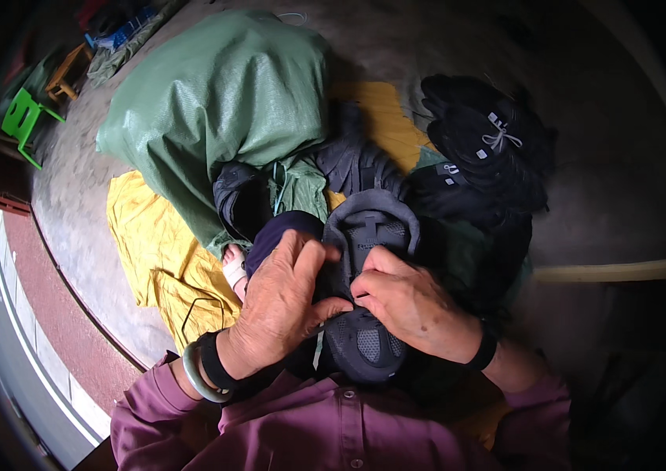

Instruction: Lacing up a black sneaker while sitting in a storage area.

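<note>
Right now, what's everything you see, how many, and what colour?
Handled shoe: one, dark grey, centre
Other shoes: several, black, jumbled, mostly right
Sack: one, green, upper left of centre
Sackside shoe: one, dark, below the sack
Sheeting: two patches, yellow, left and behind shoes
Chair: one, bright green, far left
Stool: one, orange-brown, upper left
Bangle: one, pale, left wrist
Wristbands: two, black, one per wrist
Shirt: one, purple, bottom
Foot: one, pale sandal, left of centre
Left hand: one, bare, at handled shoe
Right hand: one, bare, pinching at handled shoe
</note>
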Tool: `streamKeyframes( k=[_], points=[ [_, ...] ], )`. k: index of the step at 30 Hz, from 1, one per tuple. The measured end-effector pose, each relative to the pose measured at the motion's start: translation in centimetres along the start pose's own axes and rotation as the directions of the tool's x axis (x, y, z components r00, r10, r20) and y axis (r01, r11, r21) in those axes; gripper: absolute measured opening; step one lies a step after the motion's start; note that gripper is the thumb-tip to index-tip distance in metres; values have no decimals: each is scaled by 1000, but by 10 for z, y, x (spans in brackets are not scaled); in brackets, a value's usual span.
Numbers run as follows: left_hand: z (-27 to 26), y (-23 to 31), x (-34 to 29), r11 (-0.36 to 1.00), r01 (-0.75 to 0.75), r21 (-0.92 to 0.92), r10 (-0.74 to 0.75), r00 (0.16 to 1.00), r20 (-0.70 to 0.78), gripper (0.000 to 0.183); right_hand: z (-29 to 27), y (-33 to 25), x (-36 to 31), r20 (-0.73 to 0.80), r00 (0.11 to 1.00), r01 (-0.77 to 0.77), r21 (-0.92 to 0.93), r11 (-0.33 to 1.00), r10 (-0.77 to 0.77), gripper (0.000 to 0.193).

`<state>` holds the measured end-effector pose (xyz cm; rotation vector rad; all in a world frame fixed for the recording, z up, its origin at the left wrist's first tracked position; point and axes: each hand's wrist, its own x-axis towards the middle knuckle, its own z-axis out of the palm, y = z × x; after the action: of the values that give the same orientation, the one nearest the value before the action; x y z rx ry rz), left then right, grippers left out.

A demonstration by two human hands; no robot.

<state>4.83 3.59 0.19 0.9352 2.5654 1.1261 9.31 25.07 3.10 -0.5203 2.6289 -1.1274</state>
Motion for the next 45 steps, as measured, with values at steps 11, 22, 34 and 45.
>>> streamKeyframes(
  k=[11,22,34,45],
  points=[
    [0,-19,14,956,-155,-251,174,983,55,49,-1,8,3,63,998,4,-80,997,1,9],
    [-2,2,2,973,-110,-204,108,994,-21,33,-34,26,9,346,925,-381,848,369,159,11],
    [70,35,-23,786,-616,-42,604,752,266,39,-1,11,19,-86,992,111,268,957,-91,22],
    [81,32,-15,784,-619,-54,597,727,340,46,-222,-24,183,-459,707,603,-8,798,-538,22]
  ],
)
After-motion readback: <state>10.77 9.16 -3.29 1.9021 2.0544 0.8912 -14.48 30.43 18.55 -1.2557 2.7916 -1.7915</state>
